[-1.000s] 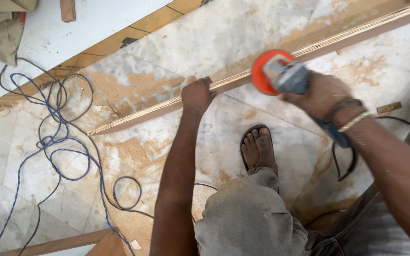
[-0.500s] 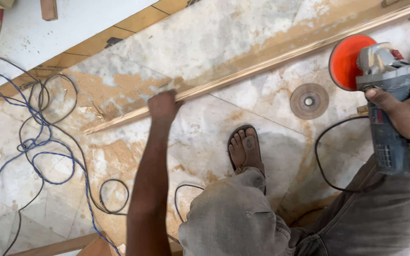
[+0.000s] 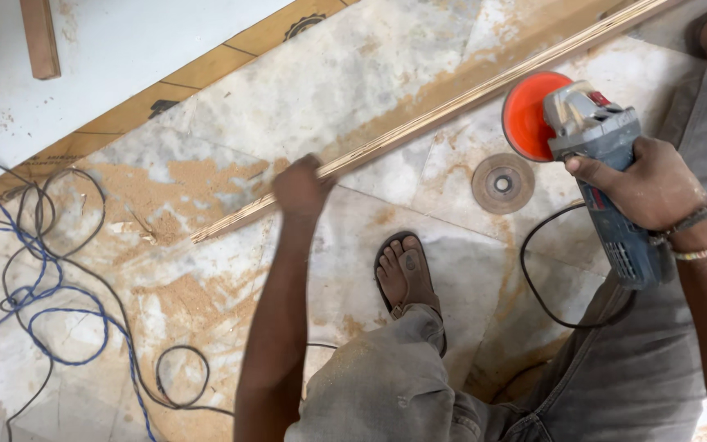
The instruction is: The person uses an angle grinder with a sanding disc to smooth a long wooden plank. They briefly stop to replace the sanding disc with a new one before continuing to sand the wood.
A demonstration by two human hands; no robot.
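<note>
Two hands are busy: the left hand (image 3: 300,188) is clenched over a long thin wooden strip (image 3: 452,106), pinning it against the marble floor (image 3: 345,74), while the right hand (image 3: 652,184) is wrapped around the body of a blue-grey angle grinder (image 3: 607,172) whose orange sanding disc (image 3: 529,115) hangs just beside the strip, apart from it as far as I can tell. That strip runs diagonally from the upper right down to the sawdust-strewn patch at mid-left; it looks light and whippy, likely to flex or chatter if held far from the working point, so a grip near the disc seems soundest. By its bulk the grinder looks heavy at the front, best held round its body as it is now. A loose grey disc (image 3: 502,183) lies on the floor below the strip, a sandalled foot (image 3: 404,274) rests nearby, and blue and black cables (image 3: 42,303) coil at the left.
</note>
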